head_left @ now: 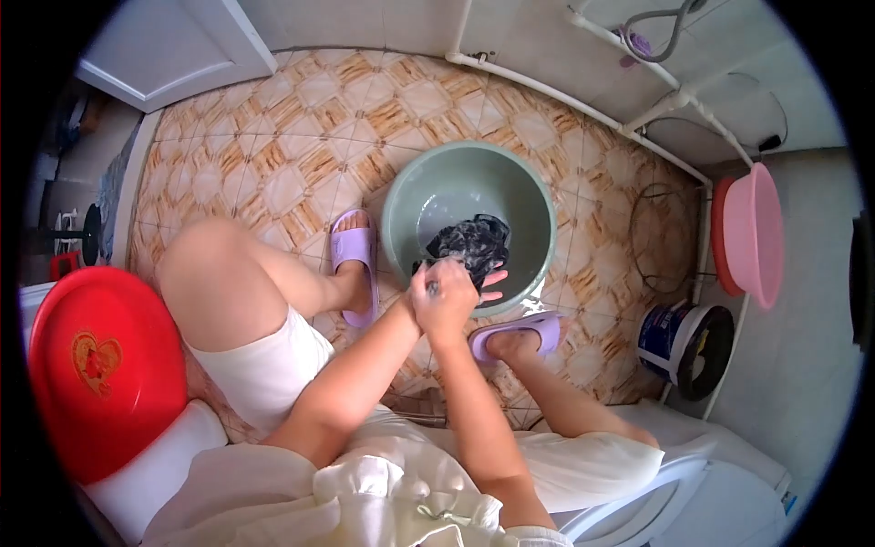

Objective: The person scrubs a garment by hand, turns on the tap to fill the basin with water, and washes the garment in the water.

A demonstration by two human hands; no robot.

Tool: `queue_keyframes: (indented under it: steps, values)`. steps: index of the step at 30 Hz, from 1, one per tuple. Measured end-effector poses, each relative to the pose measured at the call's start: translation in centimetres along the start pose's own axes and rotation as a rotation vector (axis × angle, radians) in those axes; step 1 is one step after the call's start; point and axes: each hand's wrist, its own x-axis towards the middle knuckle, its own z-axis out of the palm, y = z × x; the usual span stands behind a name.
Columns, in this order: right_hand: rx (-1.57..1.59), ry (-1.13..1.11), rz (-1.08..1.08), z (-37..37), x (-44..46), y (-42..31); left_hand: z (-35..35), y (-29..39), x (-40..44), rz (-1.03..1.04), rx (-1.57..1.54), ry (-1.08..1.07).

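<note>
A wet black garment [472, 244], streaked with white suds, is bunched between my two hands over the near side of a green basin [394, 214]. My right hand [445, 294] is closed on it from above, with the knuckles up. Crossing beneath is my left hand [490, 284], the cloth held against it; a couple of its fingertips stick out to the right past the fabric. Its palm is hidden by the right hand and the garment. Part of the garment hangs into the basin, where some liquid shows on the bottom.
The basin stands on tiled floor between my feet in purple slippers [354, 251]. A red basin [109, 374] rests at left. Pink basin [755, 235], paint bucket [679, 346] and white pipes [565, 105] line the right wall. A white lidded appliance [711, 492] is at lower right.
</note>
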Motion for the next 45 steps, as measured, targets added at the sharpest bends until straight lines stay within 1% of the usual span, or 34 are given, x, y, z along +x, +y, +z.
queue_keyframes:
  steps: [2, 3, 4, 6, 8, 9, 10, 12, 14, 15, 16, 19, 20, 21, 22, 23, 24, 25, 26, 28, 30, 31, 32, 34, 35, 36, 38, 39, 40, 41, 42, 43, 44, 45]
  values:
    - [1.159, -0.834, -0.036, -1.1, 4.2, 4.8, -3.7, 2.8, -1.7, -0.248, 0.466, 0.855]
    - [1.045, -0.830, 0.075, 0.0, 5.9, 5.1, -0.2, 0.9, 0.1, -0.143, 0.547, 1.209]
    - [1.004, -0.750, 0.212, 3.2, 5.0, 5.2, 1.8, -0.1, 1.1, -0.087, 0.511, 1.162]
    - [1.043, -0.833, 0.433, 3.2, 6.5, 5.9, 1.0, 0.2, 1.4, -0.143, 0.524, 1.070]
    - [1.218, -0.835, 0.278, -1.2, 7.4, 6.1, 2.1, -0.1, 2.2, -0.091, 0.548, 1.194]
    - [1.194, -0.813, 0.074, -3.2, 6.7, 5.8, -1.1, 1.7, 0.1, -0.221, 0.384, 0.744]
    - [1.085, -0.306, -0.059, -4.3, 4.9, 4.3, 2.2, -0.3, 0.6, -0.061, 0.321, 0.585]
    - [1.120, -0.828, -0.097, -2.7, 3.9, 4.8, -1.4, 0.9, -1.1, -0.125, 0.387, 0.494]
    - [1.062, -0.912, 0.233, 0.5, 5.9, 5.6, 2.0, -0.1, 1.1, -0.098, 0.606, 1.147]
    - [1.052, -0.842, 0.366, 2.4, 5.9, 5.9, 0.5, 0.2, 0.9, -0.054, 0.523, 1.106]
    - [1.091, -0.737, 0.406, 2.8, 6.6, 6.1, 1.1, 0.0, 1.4, -0.057, 0.526, 1.104]
    - [1.225, -0.498, 0.209, 0.2, 6.8, 6.3, 2.5, 0.1, 2.6, -0.057, 0.557, 0.994]
    - [1.310, -0.430, 0.150, -2.0, 6.4, 5.6, 2.4, 1.2, 2.3, -0.240, 0.585, 1.032]
    - [1.428, -0.474, 0.043, -3.8, 5.5, 4.9, 4.5, 0.2, 2.8, -0.210, 0.522, 0.927]
    - [0.792, -0.303, -0.196, -6.4, 7.1, 4.5, 6.6, -0.8, 3.3, -0.179, 0.461, 0.824]
    - [1.006, -0.517, -0.087, -4.9, 6.6, 4.5, 3.6, -0.2, 2.7, -0.118, 0.191, 0.040]
    - [1.217, -0.734, 0.031, -2.7, 6.4, 4.7, -0.8, 2.0, -0.2, -0.191, 0.431, 0.837]
    - [1.139, -0.787, 0.126, -1.0, 7.1, 4.9, 0.9, 1.3, 0.4, -0.125, 0.515, 0.894]
    - [1.042, -0.769, 0.212, 1.4, 6.5, 5.0, 2.5, 0.4, 1.3, -0.056, 0.598, 0.947]
    - [1.038, -0.838, 0.380, 1.6, 7.5, 5.6, 2.2, 0.4, 2.0, -0.078, 0.621, 0.976]
    - [1.347, -0.780, 0.446, -0.1, 7.7, 6.0, 2.5, 0.8, 2.4, -0.092, 0.449, 0.943]
    - [1.421, -0.619, 0.187, -0.4, 6.7, 6.3, 1.5, 1.7, 2.2, -0.085, 0.391, 0.944]
    - [1.474, -0.592, 0.053, -1.5, 6.3, 6.2, 3.3, 1.5, 2.6, -0.058, 0.459, 0.869]
    - [1.512, -0.515, 0.146, -2.2, 4.7, 5.9, 5.6, 0.5, 4.0, -0.039, 0.437, 0.955]
    - [1.442, -0.555, 0.215, -1.9, 4.5, 5.8, 5.3, 0.8, 3.4, -0.055, 0.398, 0.898]
    - [1.320, -0.664, 0.253, -1.6, 4.2, 5.9, 5.0, 1.1, 3.2, -0.059, 0.405, 0.905]
    - [1.290, -0.742, 0.219, -3.5, 5.3, 5.8, 5.5, 1.2, 3.8, -0.228, 0.374, 0.899]
    - [1.402, -0.610, 0.153, -4.6, 5.5, 5.4, 6.6, 0.9, 3.8, -0.278, 0.448, 0.854]
    - [1.507, -0.481, 0.080, -6.1, 5.3, 5.3, 4.1, 2.9, 2.4, -0.324, 0.235, 0.831]
    - [1.529, -0.610, 0.006, -7.7, 6.0, 5.9, 2.5, 3.3, 1.0, -0.199, 0.343, 0.863]
    - [1.569, -0.688, 0.046, -8.5, 5.9, 5.6, 1.8, 3.5, 0.3, -0.074, 0.451, 0.887]
    - [1.534, -0.554, 0.025, -7.6, 5.6, 5.2, 4.5, 3.0, 2.0, -0.105, 0.055, 1.003]
    - [1.496, -0.425, 0.003, -6.4, 5.4, 4.6, 3.0, 3.4, 1.4, -0.111, 0.058, 1.005]
    - [1.392, -0.645, 0.152, -4.9, 5.5, 4.5, 0.5, 4.2, 0.0, -0.053, 0.188, 1.052]
